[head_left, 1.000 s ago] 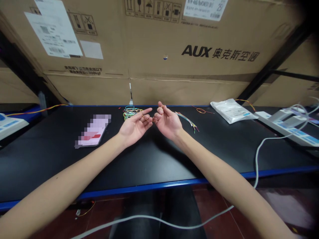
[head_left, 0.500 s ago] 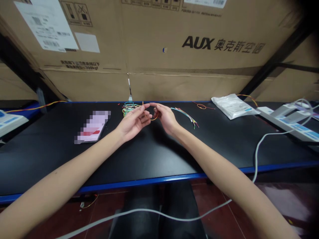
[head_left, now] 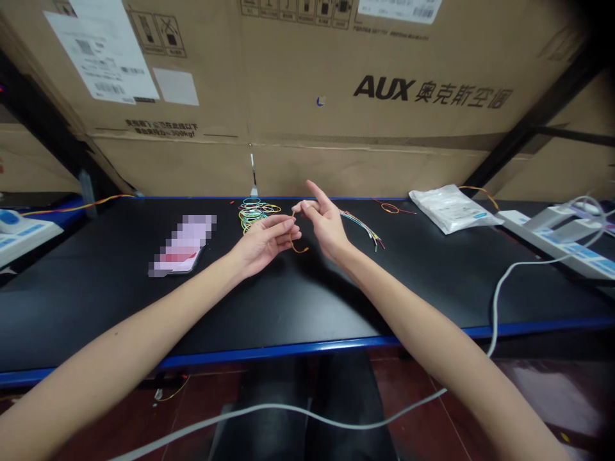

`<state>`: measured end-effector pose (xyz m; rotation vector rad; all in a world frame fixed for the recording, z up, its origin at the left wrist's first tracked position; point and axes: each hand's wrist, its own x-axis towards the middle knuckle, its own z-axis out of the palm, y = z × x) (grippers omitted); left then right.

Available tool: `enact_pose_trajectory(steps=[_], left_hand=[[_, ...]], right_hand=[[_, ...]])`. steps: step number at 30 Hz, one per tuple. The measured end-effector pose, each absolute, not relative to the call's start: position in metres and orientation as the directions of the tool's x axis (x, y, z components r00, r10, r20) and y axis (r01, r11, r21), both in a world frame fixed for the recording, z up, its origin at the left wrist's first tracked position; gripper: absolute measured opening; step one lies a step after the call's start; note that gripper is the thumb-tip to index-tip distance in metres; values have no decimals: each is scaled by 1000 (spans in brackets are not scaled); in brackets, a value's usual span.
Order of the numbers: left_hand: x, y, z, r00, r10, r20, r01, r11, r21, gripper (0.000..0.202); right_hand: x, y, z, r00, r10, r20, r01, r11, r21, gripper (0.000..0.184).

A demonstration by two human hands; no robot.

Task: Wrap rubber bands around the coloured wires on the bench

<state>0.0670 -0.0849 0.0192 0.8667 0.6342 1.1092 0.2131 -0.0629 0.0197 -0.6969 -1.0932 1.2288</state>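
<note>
The orange wire point(head_left: 295, 249), at the frame's centre, looks light, thin and springy; a fingertip pinch near 1 end should suit it. The left hand point(head_left: 262, 246), reaching from lower left, pinches it nearly closed; the right hand point(head_left: 329, 229) is half-curled, 1 finger raised, its hold unclear.

We are holding both bare forearms point(head_left: 413, 310) outstretched, pinching thumb point(head_left: 287, 225) to fingers point(head_left: 283, 242) on our left hand point(head_left: 263, 246), pointing an index finger point(head_left: 319, 194) upward on our right hand point(head_left: 328, 229).
</note>
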Motion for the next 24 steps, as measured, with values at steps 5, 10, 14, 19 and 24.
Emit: enact_pose_trajectory(steps=[5, 10, 14, 19, 24], left_hand=[[66, -81, 22, 298, 955, 12, -555, 163, 815, 8], [54, -72, 33, 136, 987, 86, -600, 13, 800, 5], [47, -67, 39, 70, 991, 114, -636, -44, 770, 8], [51, -71, 38, 100, 987, 129, -644, -35, 765, 10], [57, -75, 30, 193, 970, 148, -621, 4, 784, 16]], right_hand=[[221, -52, 21, 84, 971, 223, -402, 238, -884, 42], [233, -46, 27, 254, 856, 451, -110, 489, -865, 9], [224, -55, 24, 96, 967, 236, -34, 240, -970, 18], [208, -65, 17, -20, 1000, -11, -113, -13, -994, 21], [211, -61, 17, 45, 999, 12, -244, 22, -970, 15]])
